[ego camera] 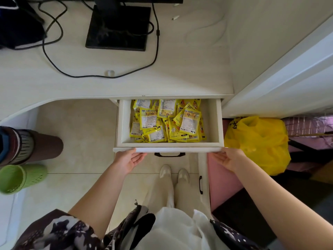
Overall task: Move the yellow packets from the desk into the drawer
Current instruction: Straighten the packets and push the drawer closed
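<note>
The white drawer (124,123) under the desk stands pulled out, and a heap of several yellow packets (167,121) fills its middle. My left hand (128,160) rests against the underside of the drawer's front panel at its left end, palm up, fingers apart. At the panel's right end my right hand (227,159) does the same. Neither hand holds a packet. Between them hangs the drawer's black handle (169,154). No yellow packet is visible on the desk top (180,78).
A black monitor stand (118,27) and black cables (54,56) lie on the desk. A yellow plastic bag (259,143) sits right of the drawer. Left on the floor stand a green basket (19,177) and a brown bin (36,145). My feet (173,173) are below the drawer.
</note>
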Motion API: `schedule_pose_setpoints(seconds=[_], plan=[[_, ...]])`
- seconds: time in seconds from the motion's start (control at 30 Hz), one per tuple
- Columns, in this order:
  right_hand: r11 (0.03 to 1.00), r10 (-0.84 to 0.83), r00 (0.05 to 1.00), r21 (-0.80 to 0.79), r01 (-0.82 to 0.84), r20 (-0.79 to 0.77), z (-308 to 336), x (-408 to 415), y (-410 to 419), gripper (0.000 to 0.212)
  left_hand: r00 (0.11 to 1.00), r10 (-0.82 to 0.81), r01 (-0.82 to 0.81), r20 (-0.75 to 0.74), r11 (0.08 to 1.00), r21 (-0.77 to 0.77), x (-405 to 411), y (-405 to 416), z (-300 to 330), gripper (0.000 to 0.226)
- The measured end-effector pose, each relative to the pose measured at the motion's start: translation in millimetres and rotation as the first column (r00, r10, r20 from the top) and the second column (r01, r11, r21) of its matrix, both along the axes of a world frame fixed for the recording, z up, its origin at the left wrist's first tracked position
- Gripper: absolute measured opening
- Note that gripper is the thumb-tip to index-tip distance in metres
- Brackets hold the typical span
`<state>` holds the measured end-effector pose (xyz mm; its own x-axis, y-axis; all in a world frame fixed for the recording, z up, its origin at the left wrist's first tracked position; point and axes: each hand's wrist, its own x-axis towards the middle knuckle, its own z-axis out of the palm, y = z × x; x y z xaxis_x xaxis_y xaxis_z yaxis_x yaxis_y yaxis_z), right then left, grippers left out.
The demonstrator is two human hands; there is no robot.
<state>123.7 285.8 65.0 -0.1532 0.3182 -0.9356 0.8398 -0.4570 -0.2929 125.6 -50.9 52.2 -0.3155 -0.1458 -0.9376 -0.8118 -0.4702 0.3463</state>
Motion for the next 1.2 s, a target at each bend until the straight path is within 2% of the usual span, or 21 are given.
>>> schedule_pose_setpoints(seconds=[0.23,0.3,0.43,0.53,0.63,0.73,0.8,0.87,0.97,1.0,1.1,1.2], plan=[[0.998,-0.057,0.997,-0.013,0.056,-0.059,-5.8,-51.5,2.3,0.014,1.0,0.003,-0.003,-0.017,1.0,0.016,-55.3,0.7,-5.3,0.03],[0.996,-0.082,0.992,-0.03,0.079,-0.094,-7.2,-63.8,1.9,0.018,1.0,-0.008,0.008,-0.031,1.0,0.019,-71.7,1.4,-8.1,0.021],[0.992,-0.122,0.979,-0.05,0.115,-0.163,-8.1,-89.1,-0.6,0.008,0.998,-0.01,0.011,-0.066,1.0,0.006,-103.3,1.7,-13.0,0.012],[0.983,-0.182,0.961,-0.076,0.169,-0.208,-8.4,-108.3,-3.1,0.01,0.993,0.014,-0.015,-0.114,1.0,-0.003,-123.6,3.3,-14.9,0.016],[0.975,-0.212,0.948,-0.118,0.189,-0.237,-5.6,-124.4,-5.7,0.007,0.99,0.028,-0.027,-0.138,1.0,0.007,-139.2,4.6,-15.2,0.007],[0.97,-0.226,0.931,-0.151,0.189,-0.286,-6.9,-138.1,-5.5,0.015,0.988,0.035,-0.033,-0.153,0.999,0.017,-152.8,5.2,-13.9,0.004],[0.97,-0.228,0.928,-0.154,0.19,-0.295,-7.1,-145.8,-6.2,0.019,0.987,0.012,-0.011,-0.159,1.0,0.006,-160.5,5.4,-12.7,0.012],[0.971,-0.227,0.927,-0.144,0.191,-0.299,-8.4,-151.9,-6.7,0.024,0.985,-0.014,0.014,-0.171,1.0,0.0,-165.8,6.2,-10.7,0.006],[0.968,-0.238,0.918,-0.159,0.196,-0.317,-9.0,-158.7,-8.3,0.016,0.984,-0.025,0.026,-0.174,1.0,0.007,-170.7,9.1,-7.5,0.002],[0.968,-0.235,0.917,-0.166,0.189,-0.323,-8.7,-159.6,-9.3,0.012,0.984,-0.033,0.035,-0.174,0.999,0.005,-169.7,10.5,-7.5,0.01],[0.963,-0.25,0.911,-0.18,0.199,-0.327,-5.6,-159.1,-9.6,0.011,0.983,-0.089,0.084,-0.161,0.996,-0.038,-164.1,12.0,-5.4,0.056],[0.966,-0.237,0.917,-0.173,0.19,-0.321,-3.3,-153.2,-9.6,0.014,0.971,-0.169,0.153,-0.167,0.983,-0.105,-152.5,9.0,1.0,0.067]])
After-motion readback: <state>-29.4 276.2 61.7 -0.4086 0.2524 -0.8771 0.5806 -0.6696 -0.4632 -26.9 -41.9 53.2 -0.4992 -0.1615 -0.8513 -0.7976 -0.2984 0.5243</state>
